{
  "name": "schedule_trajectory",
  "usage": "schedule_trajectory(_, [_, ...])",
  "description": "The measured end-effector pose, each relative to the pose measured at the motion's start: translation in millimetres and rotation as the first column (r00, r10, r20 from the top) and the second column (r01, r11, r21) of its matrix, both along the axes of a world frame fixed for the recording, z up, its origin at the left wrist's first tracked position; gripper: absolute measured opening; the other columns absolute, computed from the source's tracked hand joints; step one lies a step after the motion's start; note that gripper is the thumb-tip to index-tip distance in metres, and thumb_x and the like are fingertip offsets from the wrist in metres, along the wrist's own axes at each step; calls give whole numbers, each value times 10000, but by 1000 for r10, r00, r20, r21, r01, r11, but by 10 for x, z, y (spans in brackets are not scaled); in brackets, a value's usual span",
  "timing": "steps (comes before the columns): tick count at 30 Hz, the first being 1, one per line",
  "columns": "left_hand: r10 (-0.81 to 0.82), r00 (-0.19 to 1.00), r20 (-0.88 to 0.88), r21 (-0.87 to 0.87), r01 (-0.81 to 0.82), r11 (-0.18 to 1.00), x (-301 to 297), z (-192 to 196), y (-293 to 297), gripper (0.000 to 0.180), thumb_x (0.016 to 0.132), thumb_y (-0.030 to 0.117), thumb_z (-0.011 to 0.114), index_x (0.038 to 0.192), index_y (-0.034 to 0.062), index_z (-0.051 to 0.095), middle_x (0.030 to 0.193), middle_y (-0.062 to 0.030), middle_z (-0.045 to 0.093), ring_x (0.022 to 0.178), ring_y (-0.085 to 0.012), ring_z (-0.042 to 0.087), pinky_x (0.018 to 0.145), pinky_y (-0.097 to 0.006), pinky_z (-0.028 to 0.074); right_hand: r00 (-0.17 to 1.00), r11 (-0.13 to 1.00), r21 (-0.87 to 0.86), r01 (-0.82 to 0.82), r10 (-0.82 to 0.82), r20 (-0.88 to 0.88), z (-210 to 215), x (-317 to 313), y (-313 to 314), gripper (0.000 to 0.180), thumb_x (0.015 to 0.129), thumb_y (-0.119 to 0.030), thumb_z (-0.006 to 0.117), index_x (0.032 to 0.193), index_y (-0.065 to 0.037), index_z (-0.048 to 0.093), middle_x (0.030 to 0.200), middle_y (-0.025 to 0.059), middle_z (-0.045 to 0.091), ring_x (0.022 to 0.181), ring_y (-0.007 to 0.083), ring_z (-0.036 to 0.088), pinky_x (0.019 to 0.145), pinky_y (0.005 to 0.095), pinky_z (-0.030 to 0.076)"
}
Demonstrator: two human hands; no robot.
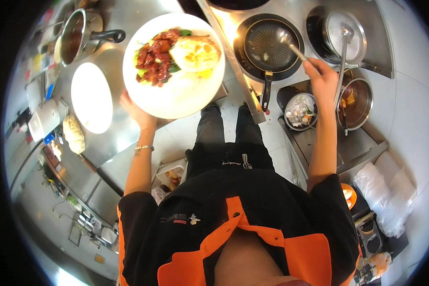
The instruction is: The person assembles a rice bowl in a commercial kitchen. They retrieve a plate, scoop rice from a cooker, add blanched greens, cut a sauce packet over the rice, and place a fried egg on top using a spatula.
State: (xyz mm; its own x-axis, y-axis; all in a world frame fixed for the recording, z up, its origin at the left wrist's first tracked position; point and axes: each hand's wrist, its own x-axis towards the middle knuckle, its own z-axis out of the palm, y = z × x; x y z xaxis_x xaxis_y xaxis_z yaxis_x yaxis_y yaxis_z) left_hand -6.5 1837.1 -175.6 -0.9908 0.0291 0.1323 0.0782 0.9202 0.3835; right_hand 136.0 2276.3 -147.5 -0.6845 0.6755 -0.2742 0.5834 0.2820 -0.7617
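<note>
My left hand point(140, 113) grips the rim of a large white plate point(181, 102), its fingers mostly hidden beneath. Glazed dark-red meat chunks point(155, 59) with bits of green sit on the plate, beside a fried egg point(195, 53). Closed around a handle, my right hand point(322, 78) holds a metal spoon point(295, 49). The spoon's bowl hangs over a black frying pan point(262, 53), which lies on the stove with a small pale scrap in it.
A white oval plate point(91, 97) and a saucepan of dark sauce point(74, 35) stand left. To the right are a pot point(360, 45) with a long ladle point(343, 62), a bowl of scraps point(300, 112) and a pot of reddish-brown liquid point(357, 107). Plastic bags point(386, 195) lie lower right.
</note>
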Motion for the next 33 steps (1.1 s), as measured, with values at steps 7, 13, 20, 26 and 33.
schedule_trajectory(7, [60, 998, 2, 184, -60, 981, 17, -30, 35, 531, 792, 217, 718, 1186, 0, 435, 1133, -150, 442, 1097, -291, 472, 953, -388, 380, 859, 969, 193, -156, 37, 510, -1664, 301, 95, 412, 749, -410, 705, 995, -80, 705, 908, 147, 701, 917, 321, 659, 809, 414, 510])
schedule_trajectory(13, [2, 999, -40, 118, 2, 993, 21, -45, 30, 511, 786, 208, 716, 1168, 12, 441, 1101, -135, 451, 1086, -283, 487, 933, -394, 395, 918, 903, 371, -216, 59, 392, -1957, 294, -370, 309, 780, -269, 709, 993, -56, 641, 966, 154, 667, 851, 370, 646, 729, 453, 504])
schedule_trajectory(20, [65, 998, -3, 171, -64, 983, 14, -62, 1, 494, 800, 218, 704, 1167, 13, 445, 1105, -136, 450, 1078, -292, 489, 925, -390, 398, 918, 839, 437, -323, 167, 359, -1973, 316, -352, 213, 780, -180, 694, 868, -15, 591, 842, 162, 632, 768, 368, 643, 659, 461, 508])
schedule_trajectory(26, [47, 999, -16, 102, -45, 994, 21, -43, 6, 489, 812, 213, 695, 1181, 7, 450, 1111, -144, 455, 1091, -292, 489, 931, -388, 397, 972, 977, 205, 52, -97, 216, -2110, 397, -243, 181, 756, -144, 719, 862, -3, 675, 737, 141, 674, 664, 283, 653, 616, 408, 500])
schedule_trajectory(33, [147, 988, 38, 309, -152, 939, -6, -101, -3, 493, 821, 222, 681, 1185, -33, 468, 1128, -174, 471, 1076, -314, 480, 937, -399, 391, 910, 690, -634, 350, -411, 55, -824, 505, -204, 187, 835, -95, 690, 974, 27, 661, 689, 53, 626, 492, 46, 458, 421, 171, 269])
